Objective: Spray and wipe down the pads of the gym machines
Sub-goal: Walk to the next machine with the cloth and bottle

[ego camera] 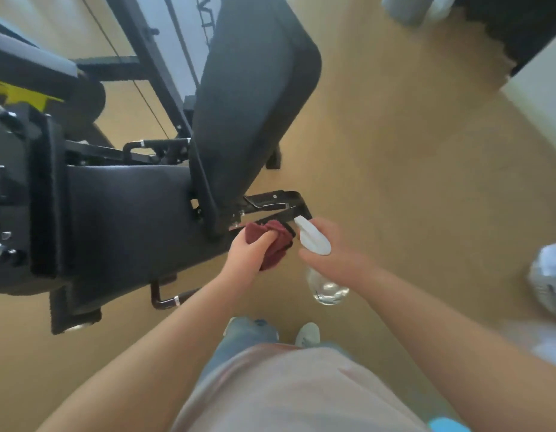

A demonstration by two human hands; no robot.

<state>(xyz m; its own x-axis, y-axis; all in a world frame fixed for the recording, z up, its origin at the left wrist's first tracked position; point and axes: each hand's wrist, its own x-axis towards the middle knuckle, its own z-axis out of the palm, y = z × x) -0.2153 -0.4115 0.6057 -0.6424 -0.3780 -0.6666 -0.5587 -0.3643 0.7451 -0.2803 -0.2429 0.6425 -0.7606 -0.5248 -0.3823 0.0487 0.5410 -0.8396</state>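
Through the head camera I count two black pads on one machine: a flat seat pad (124, 213) and a back pad (255, 98) rising tilted behind it. There is one maroon cloth (276, 247), one spray bottle (314, 238) and two hands.

My left hand (250, 255) curls round the bunched cloth at the near corner of the seat pad, close to where the two pads meet. I cannot tell whether the cloth touches the pad. My right hand (336, 244) wraps the bottle's neck; its white head juts toward the machine and its clear body hangs below the hand, just beside the cloth.

A black frame bracket (270, 199) lies beyond the cloth, which hides part of it. A bent handle (167, 299) sticks out under the seat pad. Lower down I see a tan floor (395, 182), one pale shoe (307, 333) and a blurred white shape (547, 275) at the right edge.
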